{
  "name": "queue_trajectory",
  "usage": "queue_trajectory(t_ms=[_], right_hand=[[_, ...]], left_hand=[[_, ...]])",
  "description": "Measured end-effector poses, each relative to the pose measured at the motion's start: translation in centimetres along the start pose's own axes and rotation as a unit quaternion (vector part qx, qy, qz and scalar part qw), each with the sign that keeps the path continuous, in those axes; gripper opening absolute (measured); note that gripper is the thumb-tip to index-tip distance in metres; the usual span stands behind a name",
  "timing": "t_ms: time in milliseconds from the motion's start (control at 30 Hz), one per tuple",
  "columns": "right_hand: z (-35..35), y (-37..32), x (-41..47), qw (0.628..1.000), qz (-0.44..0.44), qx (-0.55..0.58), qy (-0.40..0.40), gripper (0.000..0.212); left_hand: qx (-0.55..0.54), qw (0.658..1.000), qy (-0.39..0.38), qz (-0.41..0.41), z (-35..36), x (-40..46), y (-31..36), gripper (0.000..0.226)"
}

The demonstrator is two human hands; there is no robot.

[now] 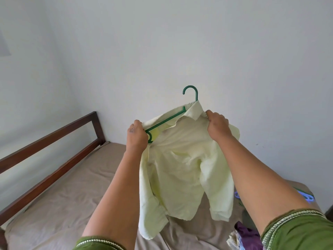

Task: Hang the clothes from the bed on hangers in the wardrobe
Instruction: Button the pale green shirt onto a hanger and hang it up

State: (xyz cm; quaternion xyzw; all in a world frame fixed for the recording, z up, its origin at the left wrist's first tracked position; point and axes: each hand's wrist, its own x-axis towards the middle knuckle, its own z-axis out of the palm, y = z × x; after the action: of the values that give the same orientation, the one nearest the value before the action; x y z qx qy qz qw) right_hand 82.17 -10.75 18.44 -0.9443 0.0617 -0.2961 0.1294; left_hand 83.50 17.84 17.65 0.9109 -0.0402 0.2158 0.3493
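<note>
- Hands of the person are both raised in front of a pale wall, holding a pale yellow shirt [182, 159] up above the bed [72, 195].
- The left hand [137, 136] is curled tight round the shirt's shoulder edge together with the left end of a green hanger [169, 120].
- The right hand [219, 126] pinches the cloth just beside the collar, fingers bent over the fabric.
- The hanger sits tilted, its left arm bare and showing across the open neck, its right side hidden under the collar; the hook stands clear above the collar.
- The shirt hangs loose between the forearms, sleeves and hem dangling over the brown sheet without clearly touching it.
- On the bed at lower right lie a purple garment [246, 235] and, partly behind the right forearm, a light blue hanger [306, 196].
- A dark wooden bed frame [50, 147] runs along the left wall.
</note>
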Motion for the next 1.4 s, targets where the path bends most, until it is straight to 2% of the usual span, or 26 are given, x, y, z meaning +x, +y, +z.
queue_trajectory(t_ms=[100, 200, 267, 367, 500, 600, 733, 867, 1033, 1167, 1267, 1333, 1367, 1400], right_hand=[[-0.1, 0.7, -0.2, 0.999, 0.019, -0.023, -0.013, 0.036], [0.0, 0.9, -0.6, 0.999, 0.031, -0.029, -0.026, 0.034], [0.1, 0.9, -0.7, 0.999, 0.032, -0.032, -0.031, 0.034], [0.2, 0.7, -0.8, 0.998, 0.036, -0.026, -0.042, 0.035], [0.7, -0.2, -1.0, 0.998, 0.05, -0.016, -0.033, 0.032], [1.0, -0.5, -1.4, 0.998, 0.056, -0.021, -0.02, 0.03], [1.2, 0.1, -1.7, 0.996, 0.077, -0.04, -0.015, 0.031], [1.3, 0.3, -1.9, 0.994, 0.096, -0.057, -0.018, 0.032], [1.7, -0.9, -2.2, 0.992, 0.097, -0.082, 0.003, 0.03], [2.1, -1.2, -2.6, 0.991, 0.109, -0.074, 0.025, 0.029], [2.1, -0.3, -2.5, 0.993, 0.097, -0.056, 0.044, 0.027], [2.0, -0.2, -2.2, 0.995, 0.063, -0.034, 0.063, 0.025], [2.0, -0.2, -2.1, 0.997, 0.036, -0.024, 0.069, 0.025], [2.1, -0.3, -1.9, 0.997, 0.011, -0.019, 0.069, 0.026]], left_hand=[[-0.024, 0.996, -0.06, 0.054, -0.1, 0.3, -0.8, 0.011], [-0.052, 0.987, -0.15, 0.02, -0.6, 0.0, -0.7, 0.021], [-0.027, 0.983, -0.176, 0.033, -0.8, 0.0, -1.1, 0.025], [0.02, 0.989, -0.142, 0.042, -0.3, -0.1, -1.3, 0.022], [0.076, 0.997, 0.005, -0.009, 0.4, -1.3, 0.7, 0.033], [0.096, 0.993, 0.058, -0.024, 0.2, -1.6, 1.7, 0.04], [0.078, 0.995, 0.049, -0.03, 0.7, -1.4, 2.9, 0.037], [0.011, 0.997, 0.044, -0.056, 1.3, -1.4, 3.3, 0.032], [-0.101, 0.978, 0.049, -0.176, 1.3, -0.6, 2.6, 0.032], [-0.03, 0.989, 0.052, -0.133, 1.7, -0.9, 3.6, 0.031], [0.006, 0.993, -0.019, -0.113, 1.7, -1.1, 4.2, 0.027], [0.064, 0.984, -0.144, -0.08, 1.1, -0.4, 4.0, 0.041], [0.066, 0.972, -0.212, -0.076, 0.7, 0.0, 3.7, 0.049], [0.021, 0.956, -0.275, -0.097, 0.0, 0.4, 3.5, 0.052]])
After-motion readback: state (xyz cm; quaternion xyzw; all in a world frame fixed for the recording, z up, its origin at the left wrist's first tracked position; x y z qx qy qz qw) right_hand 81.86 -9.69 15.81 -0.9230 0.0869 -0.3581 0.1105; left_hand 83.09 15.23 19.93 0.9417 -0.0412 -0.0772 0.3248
